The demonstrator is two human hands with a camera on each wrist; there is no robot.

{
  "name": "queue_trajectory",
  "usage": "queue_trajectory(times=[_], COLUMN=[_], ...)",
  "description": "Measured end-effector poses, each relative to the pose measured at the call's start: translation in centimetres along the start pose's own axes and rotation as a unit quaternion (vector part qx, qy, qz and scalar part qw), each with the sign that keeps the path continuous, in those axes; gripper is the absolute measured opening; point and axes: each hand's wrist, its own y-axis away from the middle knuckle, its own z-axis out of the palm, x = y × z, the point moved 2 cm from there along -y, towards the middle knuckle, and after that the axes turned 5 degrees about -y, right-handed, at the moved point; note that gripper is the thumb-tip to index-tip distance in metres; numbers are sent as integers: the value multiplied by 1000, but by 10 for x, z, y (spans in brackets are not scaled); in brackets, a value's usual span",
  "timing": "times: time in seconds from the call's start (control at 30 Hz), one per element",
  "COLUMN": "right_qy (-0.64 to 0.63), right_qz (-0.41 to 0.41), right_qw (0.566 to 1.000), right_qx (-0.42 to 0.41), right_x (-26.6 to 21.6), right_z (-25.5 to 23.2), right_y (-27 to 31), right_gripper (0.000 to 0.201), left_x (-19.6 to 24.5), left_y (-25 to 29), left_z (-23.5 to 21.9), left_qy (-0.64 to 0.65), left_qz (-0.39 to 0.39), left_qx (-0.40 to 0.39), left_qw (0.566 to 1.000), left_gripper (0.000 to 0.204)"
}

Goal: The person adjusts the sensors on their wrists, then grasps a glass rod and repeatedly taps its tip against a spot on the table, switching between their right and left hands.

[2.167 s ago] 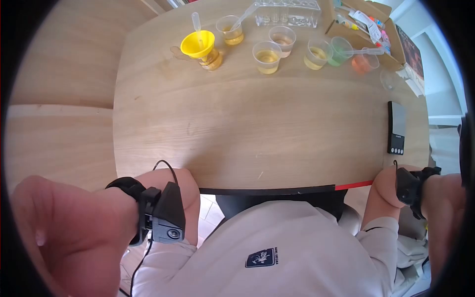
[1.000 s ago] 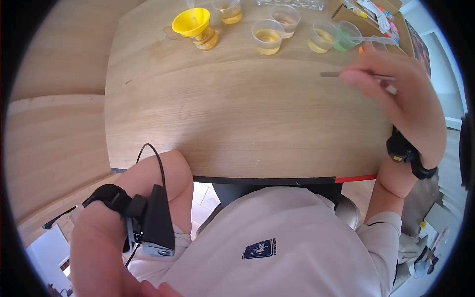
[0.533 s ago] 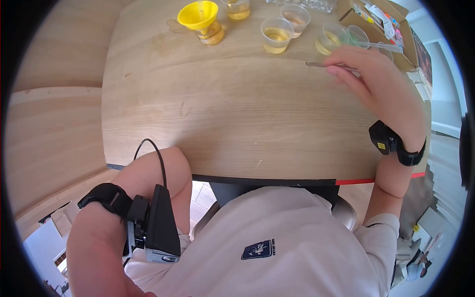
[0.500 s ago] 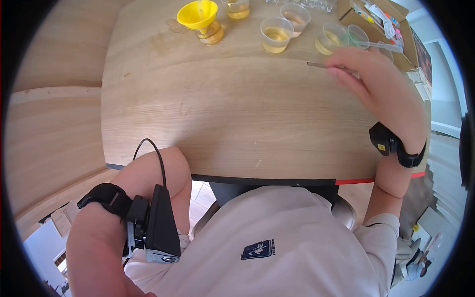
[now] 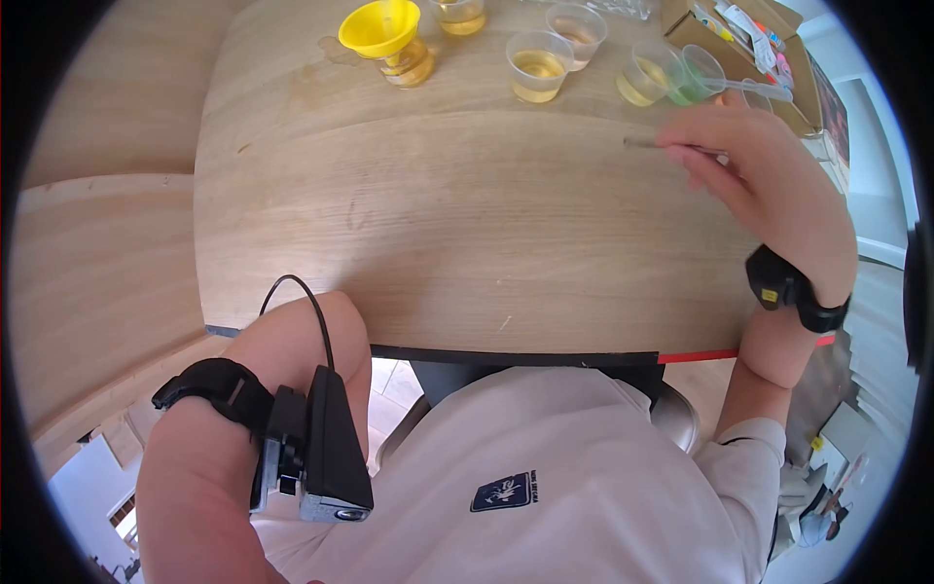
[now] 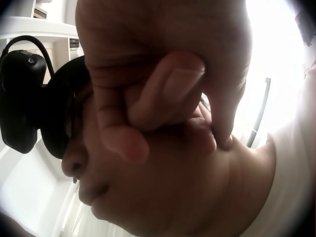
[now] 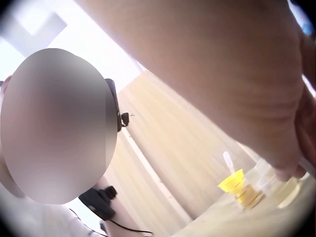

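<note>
My right hand (image 5: 754, 165) is over the right side of the table, its thumb and fingertips pinching a thin grey rod (image 5: 638, 143) that points left. Just beyond it are a cup of green liquid (image 5: 693, 90), a pale yellow cup (image 5: 644, 83) and a partly hidden cup holding a clear pipette (image 5: 744, 88). In the left wrist view my left hand (image 6: 165, 74) is beside the head and neck, fingers loosely bent, one fingertip at the neck; no object shows in it. The head view shows only that arm, the hand being outside the frame.
A yellow funnel (image 5: 379, 29) sits in a small container of amber liquid (image 5: 409, 66) at the back left. Further cups (image 5: 540, 73) stand along the back. A cardboard box (image 5: 800, 83) of tubes is at the back right. A cable loops from the left wrist camera (image 5: 336, 457).
Since the first frame my right hand has come over the table with the rod, lately shifting slightly right and nearer. My left hand has left the head view at the bottom.
</note>
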Motion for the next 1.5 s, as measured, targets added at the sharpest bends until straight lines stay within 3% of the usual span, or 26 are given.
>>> queue_trajectory(times=[0.07,0.17,0.47,0.57,0.67,0.8,0.87,1.17,1.5], right_qy=[-129,-84,-124,-111,-121,-95,-78,-102,-105], right_qz=[133,121,227,178,205,180,129,120,145], right_qw=[980,987,962,975,968,976,983,981,980], right_qx=[-72,-61,-84,-71,-81,-78,-101,-113,-88], right_x=[-3,9,15,26,26,21,18,13,7], right_z=[-8,-8,-13,-7,-6,-13,-17,-17,-21], right_y=[0,1,-2,5,4,2,-3,-8,-12], right_gripper=[15,15,15,17,17,14,13,9,16], left_x=[-2,14,6,6,-4,-3,1,-5,-3], left_y=[0,0,-2,-3,-3,-1,-2,-2,0], left_z=[-1,8,9,12,12,14,15,11,12], left_qy=[13,-91,-94,-112,-75,-80,-98,-82,-92], left_qz=[5,4,0,-5,-4,6,-8,5,-1], left_qx=[11,41,38,45,54,68,74,44,64], left_qw=[1000,995,995,993,996,994,992,996,994], left_gripper=[36,35,34,33,33,32,31,32,32])
